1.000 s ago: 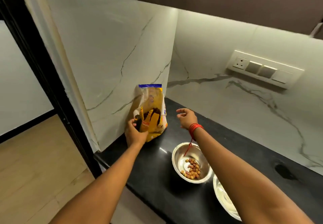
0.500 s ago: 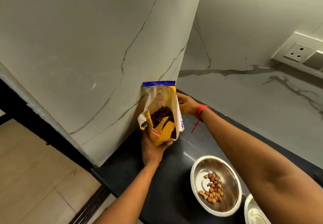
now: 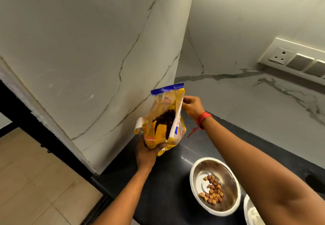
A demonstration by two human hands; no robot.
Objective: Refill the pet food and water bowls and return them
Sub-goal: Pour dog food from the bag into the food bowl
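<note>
A yellow pet food bag [image 3: 163, 119] with a blue top strip stands upright in the corner of the black counter [image 3: 168, 189], its mouth open with dark kibble showing inside. My left hand [image 3: 147, 154] grips the bag's lower front. My right hand [image 3: 192, 106], with a red thread on the wrist, pinches the right edge of the bag's opening. A steel bowl [image 3: 198, 177] with a small heap of brown kibble sits on the counter to the right of the bag. Only the rim of a second bowl [image 3: 249, 212] shows, at the bottom right under my right forearm.
White marble walls meet in a corner right behind the bag. A socket and switch panel [image 3: 295, 61] is mounted on the right wall. The counter's left end drops to a tiled floor [image 3: 35, 180] beside a black door frame.
My right hand reached to the bag and took hold of the edge of its opening. My left hand shifted lower on the bag. My head moved closer and looks down more.
</note>
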